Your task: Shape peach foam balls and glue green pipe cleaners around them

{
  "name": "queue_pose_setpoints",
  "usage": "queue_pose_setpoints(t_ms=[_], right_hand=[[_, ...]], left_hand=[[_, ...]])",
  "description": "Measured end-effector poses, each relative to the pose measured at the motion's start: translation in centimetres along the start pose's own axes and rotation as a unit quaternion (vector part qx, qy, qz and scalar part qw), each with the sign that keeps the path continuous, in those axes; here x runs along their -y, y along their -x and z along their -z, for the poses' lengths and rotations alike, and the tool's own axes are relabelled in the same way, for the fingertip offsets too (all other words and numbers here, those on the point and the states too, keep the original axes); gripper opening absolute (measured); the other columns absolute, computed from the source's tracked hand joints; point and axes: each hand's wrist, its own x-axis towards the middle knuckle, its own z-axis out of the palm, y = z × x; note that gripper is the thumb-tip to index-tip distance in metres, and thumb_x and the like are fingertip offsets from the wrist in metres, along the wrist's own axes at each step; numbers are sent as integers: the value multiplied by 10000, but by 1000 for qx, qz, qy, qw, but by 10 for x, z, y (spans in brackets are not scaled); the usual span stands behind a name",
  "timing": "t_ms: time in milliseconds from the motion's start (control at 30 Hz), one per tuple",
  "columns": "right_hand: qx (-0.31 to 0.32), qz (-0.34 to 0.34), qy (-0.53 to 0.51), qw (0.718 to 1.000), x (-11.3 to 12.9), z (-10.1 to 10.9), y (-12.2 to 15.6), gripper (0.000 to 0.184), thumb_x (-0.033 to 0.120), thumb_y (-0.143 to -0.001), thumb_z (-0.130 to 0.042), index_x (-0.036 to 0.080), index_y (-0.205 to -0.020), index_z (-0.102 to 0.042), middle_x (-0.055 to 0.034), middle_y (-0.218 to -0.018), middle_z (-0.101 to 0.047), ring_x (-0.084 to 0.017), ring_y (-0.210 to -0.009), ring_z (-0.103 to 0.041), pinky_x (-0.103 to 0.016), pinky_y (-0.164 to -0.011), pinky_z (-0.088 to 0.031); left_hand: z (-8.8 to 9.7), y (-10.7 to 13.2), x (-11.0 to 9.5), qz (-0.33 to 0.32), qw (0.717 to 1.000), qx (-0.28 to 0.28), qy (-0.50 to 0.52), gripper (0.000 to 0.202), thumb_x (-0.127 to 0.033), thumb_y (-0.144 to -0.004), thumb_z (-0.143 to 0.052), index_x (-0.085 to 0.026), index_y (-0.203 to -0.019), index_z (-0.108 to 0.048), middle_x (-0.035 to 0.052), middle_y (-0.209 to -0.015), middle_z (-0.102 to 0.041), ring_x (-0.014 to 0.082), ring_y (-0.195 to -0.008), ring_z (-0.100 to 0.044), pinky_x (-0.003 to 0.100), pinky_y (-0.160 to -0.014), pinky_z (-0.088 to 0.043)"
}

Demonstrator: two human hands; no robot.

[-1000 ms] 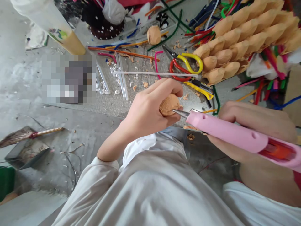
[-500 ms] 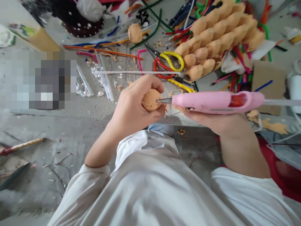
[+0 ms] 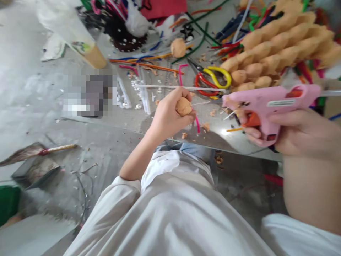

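Note:
My left hand point(image 3: 170, 112) is closed around a small tan rounded piece point(image 3: 183, 106) that looks like a cut egg-carton cup. In my right hand point(image 3: 298, 131) is a pink hot glue gun point(image 3: 274, 97), a finger at its orange trigger. The gun's nozzle points left and stands apart from the piece. A thin pale strand stretches between the nozzle and the piece. Beyond my hands lie scissors point(image 3: 213, 80) with one red and one yellow handle. A similar tan piece point(image 3: 178, 48) rests farther back on the table.
A tan egg carton point(image 3: 274, 46) sits at the back right among coloured pipe cleaners. Clear glue sticks point(image 3: 145, 90) and loose pearl beads point(image 3: 138, 106) lie left of centre. A drink in a plastic bag point(image 3: 94, 57) stands behind a blurred-out object. A broom point(image 3: 57, 149) is on the floor.
My right hand has drawn the glue gun away to the right, its nozzle leaving the tan piece and trailing a strand. The left hand still holds the piece. The view has shifted left.

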Motion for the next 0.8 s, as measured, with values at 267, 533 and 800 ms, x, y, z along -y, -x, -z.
queue_pose_setpoints(t_ms=[267,533,800], right_hand=[[108,-94,-46,989,-38,39,0,276,402,-596,-916,243,-625,-692,-64,-575,-576,-189,-442,-540,-320,-342,-390],[-13,-75,-18,997,-41,33,15,320,232,-548,-919,311,-827,-783,-88,-701,-738,-275,-580,-731,-302,-452,-510],[-2,49,-27,998,-16,15,10,209,334,-668,-877,197,-744,-739,-58,-720,-730,-117,-367,-506,-253,-327,-361]], left_hand=[[60,32,51,26,973,-210,-97,201,-208,-824,-669,-264,-976,-551,-10,-914,-616,142,-796,-569,333,-768,-486],[60,46,45,76,982,-173,-15,220,-272,-758,-737,-233,-925,-600,-27,-840,-618,94,-696,-512,262,-646,-445],[10,24,25,37,995,-53,72,350,-288,-735,-783,-239,-998,-558,-1,-950,-633,120,-779,-554,269,-707,-504]])
